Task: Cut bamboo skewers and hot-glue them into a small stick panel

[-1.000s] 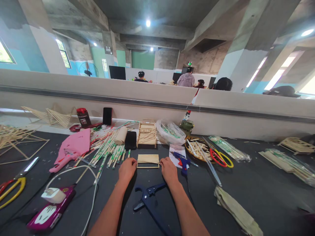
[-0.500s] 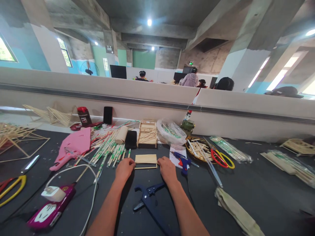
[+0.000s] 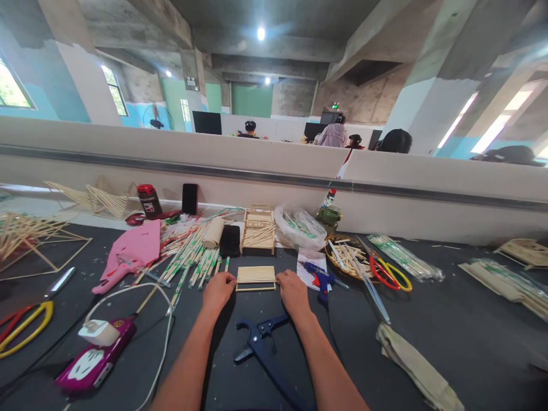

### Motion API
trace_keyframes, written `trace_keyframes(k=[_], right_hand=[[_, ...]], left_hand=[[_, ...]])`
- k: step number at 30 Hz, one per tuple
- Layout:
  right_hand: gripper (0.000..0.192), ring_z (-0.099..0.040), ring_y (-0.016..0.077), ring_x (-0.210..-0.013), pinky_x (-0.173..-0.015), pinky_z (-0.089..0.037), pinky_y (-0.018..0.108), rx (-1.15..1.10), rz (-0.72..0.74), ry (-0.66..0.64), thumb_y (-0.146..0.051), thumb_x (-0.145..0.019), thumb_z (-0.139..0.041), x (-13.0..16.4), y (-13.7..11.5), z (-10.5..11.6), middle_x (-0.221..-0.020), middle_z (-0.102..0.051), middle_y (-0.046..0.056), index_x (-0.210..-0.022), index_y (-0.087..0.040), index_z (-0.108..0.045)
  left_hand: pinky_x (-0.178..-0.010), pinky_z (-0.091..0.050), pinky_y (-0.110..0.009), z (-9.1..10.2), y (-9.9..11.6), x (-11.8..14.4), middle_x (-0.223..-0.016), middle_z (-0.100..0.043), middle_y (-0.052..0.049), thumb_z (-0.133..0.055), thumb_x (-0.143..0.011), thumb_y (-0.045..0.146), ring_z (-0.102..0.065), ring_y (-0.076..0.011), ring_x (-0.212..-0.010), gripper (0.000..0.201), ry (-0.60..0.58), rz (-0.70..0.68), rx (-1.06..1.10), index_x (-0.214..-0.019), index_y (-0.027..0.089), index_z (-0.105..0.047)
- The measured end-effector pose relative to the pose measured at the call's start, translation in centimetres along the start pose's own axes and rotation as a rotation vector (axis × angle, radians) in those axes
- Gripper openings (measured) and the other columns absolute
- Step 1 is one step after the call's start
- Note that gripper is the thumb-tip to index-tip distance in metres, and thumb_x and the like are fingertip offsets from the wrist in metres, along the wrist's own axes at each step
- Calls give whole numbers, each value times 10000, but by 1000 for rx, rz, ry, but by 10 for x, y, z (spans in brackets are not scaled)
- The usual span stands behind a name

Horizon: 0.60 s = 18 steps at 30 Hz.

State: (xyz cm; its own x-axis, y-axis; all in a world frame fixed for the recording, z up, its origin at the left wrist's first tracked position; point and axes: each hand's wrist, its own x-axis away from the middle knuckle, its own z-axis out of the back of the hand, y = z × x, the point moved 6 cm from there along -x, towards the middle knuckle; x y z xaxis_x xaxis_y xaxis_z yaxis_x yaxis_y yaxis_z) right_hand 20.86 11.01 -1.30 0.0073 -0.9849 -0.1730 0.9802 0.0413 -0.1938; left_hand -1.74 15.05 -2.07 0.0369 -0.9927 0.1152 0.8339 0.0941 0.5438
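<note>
A small rectangular panel of pale wooden sticks (image 3: pixel 256 274) lies on the dark table, its sticks running side to side with a narrow gap above the nearest one. My left hand (image 3: pixel 218 292) pinches its left end with the thumb and fingers closed. At the opposite end, my right hand (image 3: pixel 293 291) grips the right edge, its fingertips partly hidden behind the knuckles. Between my forearms rests a blue cutter tool (image 3: pixel 261 337), touched by neither hand. A blue glue gun (image 3: pixel 320 275) lies on paper just right of my right hand.
Behind the panel stands a stick-built frame (image 3: pixel 258 231), beside a plastic bag (image 3: pixel 298 228). Wrapped sticks (image 3: pixel 192 251) spread to the left. A basket of stick pieces (image 3: pixel 349 257) and scissors (image 3: pixel 391 274) are at right. A purple power strip (image 3: pixel 96 357) with a white cable lies front left.
The view has shifted a little, so everything appears slightly further right. Both hands stay at the two ends of the stick panel.
</note>
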Motion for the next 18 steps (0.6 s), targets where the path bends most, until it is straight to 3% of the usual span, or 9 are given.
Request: trace_keyframes(k=[9, 18], right_hand=[[187, -574, 140, -911, -768, -372, 207, -212, -65, 5, -187, -910, -477, -3, 12, -4, -939, -619, 30, -922, -227, -660], [212, -583, 145, -923, -771, -389, 208, -243, -84, -12, -209, -902, -488, -3, 11, -4, -962, -624, 32, -917, -248, -696]], left_hand=[[-683, -422, -242, 2, 4, 4, -874, -725, -32, -563, -785, 292, -648, -183, -824, 155, 13, 15, -26, -798, 230, -705], [-675, -422, -238, 2, 4, 4, -880, -729, -33, -558, -784, 295, -650, -181, -830, 163, 14, 25, -33, -802, 235, -708]])
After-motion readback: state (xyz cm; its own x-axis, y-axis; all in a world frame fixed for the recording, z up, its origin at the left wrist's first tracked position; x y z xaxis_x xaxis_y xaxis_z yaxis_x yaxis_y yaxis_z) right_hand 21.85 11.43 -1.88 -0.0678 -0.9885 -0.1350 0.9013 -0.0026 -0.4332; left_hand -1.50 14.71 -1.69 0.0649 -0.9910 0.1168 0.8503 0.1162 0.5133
